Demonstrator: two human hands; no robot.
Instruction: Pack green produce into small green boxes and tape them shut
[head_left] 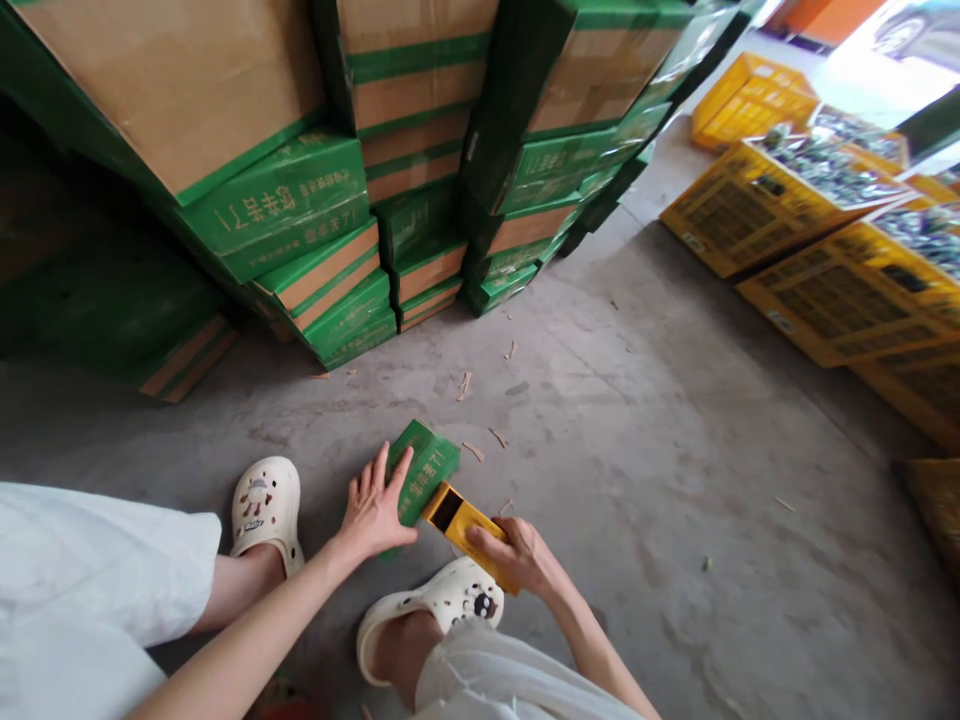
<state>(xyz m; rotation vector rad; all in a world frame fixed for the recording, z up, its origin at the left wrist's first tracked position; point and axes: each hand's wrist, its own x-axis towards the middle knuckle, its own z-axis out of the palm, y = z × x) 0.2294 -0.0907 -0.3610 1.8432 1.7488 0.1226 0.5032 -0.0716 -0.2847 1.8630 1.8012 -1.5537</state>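
A green cardboard piece with pale printed characters (431, 465), which looks like a carton or its flap, is low in front of me between my shoes. My left hand (375, 505) rests on its near left side with fingers spread. In my right hand (521, 555) is a yellow bar-shaped tool (466, 520) with a dark slot near its front end. My fingers and thumb wrap round its rear part. The tool's front end meets the right edge of the green cardboard. Its exact kind is not clear. The cardboard's underside is hidden.
Stacks of green and brown cartons (292, 200) stand ahead on the left. Yellow plastic crates (832, 290) filled with small greyish items line the right. Cardboard scraps (464, 386) lie on the grey concrete floor (637, 420). My white clogs (268, 505) flank the cardboard.
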